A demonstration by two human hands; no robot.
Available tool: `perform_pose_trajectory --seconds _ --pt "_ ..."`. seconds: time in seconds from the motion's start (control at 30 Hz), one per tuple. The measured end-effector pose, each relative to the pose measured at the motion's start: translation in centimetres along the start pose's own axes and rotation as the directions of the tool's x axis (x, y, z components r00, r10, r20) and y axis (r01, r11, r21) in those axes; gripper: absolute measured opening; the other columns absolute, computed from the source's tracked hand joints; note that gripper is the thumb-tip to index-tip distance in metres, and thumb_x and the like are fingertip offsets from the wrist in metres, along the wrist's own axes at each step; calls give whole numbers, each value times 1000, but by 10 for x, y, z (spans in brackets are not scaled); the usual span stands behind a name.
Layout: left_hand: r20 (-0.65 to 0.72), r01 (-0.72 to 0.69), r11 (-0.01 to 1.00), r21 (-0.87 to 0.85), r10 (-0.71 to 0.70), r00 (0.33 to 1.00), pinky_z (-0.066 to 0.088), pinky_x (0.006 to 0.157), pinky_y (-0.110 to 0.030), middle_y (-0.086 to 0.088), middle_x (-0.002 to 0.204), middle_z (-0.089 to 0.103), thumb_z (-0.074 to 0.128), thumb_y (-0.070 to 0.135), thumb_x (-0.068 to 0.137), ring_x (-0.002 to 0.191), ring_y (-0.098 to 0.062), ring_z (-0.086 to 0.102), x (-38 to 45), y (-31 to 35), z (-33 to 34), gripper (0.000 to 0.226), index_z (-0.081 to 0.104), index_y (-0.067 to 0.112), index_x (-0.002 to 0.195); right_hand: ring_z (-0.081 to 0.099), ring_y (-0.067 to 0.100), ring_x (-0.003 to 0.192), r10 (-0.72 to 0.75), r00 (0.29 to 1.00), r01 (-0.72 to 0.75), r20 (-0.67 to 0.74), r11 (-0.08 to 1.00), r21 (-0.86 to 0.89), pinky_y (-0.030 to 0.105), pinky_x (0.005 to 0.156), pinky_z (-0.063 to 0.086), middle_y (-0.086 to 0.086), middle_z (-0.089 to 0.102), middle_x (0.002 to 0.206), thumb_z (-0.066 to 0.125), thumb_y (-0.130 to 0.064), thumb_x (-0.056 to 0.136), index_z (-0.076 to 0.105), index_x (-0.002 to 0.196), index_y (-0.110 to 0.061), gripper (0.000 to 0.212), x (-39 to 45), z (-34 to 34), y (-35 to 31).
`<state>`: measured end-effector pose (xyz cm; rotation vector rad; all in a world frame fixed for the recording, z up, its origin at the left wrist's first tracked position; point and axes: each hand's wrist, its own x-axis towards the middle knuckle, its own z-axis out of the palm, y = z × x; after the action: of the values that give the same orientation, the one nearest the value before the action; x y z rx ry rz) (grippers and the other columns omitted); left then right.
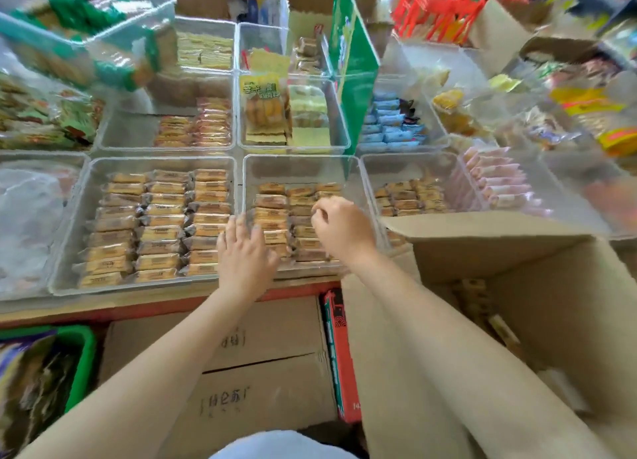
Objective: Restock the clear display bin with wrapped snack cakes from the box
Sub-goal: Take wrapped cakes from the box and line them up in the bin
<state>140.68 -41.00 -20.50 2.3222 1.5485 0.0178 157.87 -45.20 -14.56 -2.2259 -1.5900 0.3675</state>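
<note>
The open cardboard box (537, 307) stands at the tabletop's (103, 307) near right corner. At its front edge sits the clear display bin (248, 169), rows of wrapped snack cakes (272, 201) inside. Over them the left hand (243, 255) spreads wide and flat, while the right hand (341, 227) curls narrow; whether it pinches anything I cannot tell.

Just one view here, a wide-angle cam worn on the person's head, looking forward and steeply down over the desk (165, 301). It sits close: both bare forearms run up from the bottom edge. The clear plastic display bin of wrapped snack cakes (296, 169) lands near frame centre, and the open brown cardboard box (499, 248) is cut off at the lower right. Edges bend and blur a lot, especially the top corners. There's no second view to overlap with.
</note>
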Motion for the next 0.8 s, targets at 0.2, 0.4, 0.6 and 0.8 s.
perform_pose_trajectory --seconds 0.2,0.4,0.6,0.8 --pt "-325 -444 863 -242 359 875 30 116 -52 -22 148 47 53 26 88 138 -41 41 -41 179 -29 52 57 4 135 56 24 58 111 863 -44 -492 988 145 31 51 42 2 60 64 49 -24 91 62 78 -10 23 -85 -102 107" --pt "-124 -551 834 -39 543 831 -2 127 -46 -13 170 4 47 34 101 157 -30 -3 -76 322 27 72 14 12 162 53 17 64 403 868 -371 -291 915 159 25 49 29 -3 58 72 51 -21 97 59 82 -14 18 -142 -117 231" --pt "-108 -455 846 277 498 861 -10 125 -51 -17 168 -16 52 39 95 154 -36 -19 -71 330 82 98 -15 7 159 63 32 108 674 724 -664 147 739 -116 38 79 52 11 64 123 48 -20 102 59 126 -12 28 -154 -93 359" --pt "-112 -456 817 353 521 846 -8 126 -51 -15 169 -13 59 42 90 155 -34 -16 -65 324 87 107 -14 8 160 43 34 137 685 471 -679 555 684 -268 35 96 41 16 41 152 48 -21 103 33 153 -8 54 -161 -55 413"
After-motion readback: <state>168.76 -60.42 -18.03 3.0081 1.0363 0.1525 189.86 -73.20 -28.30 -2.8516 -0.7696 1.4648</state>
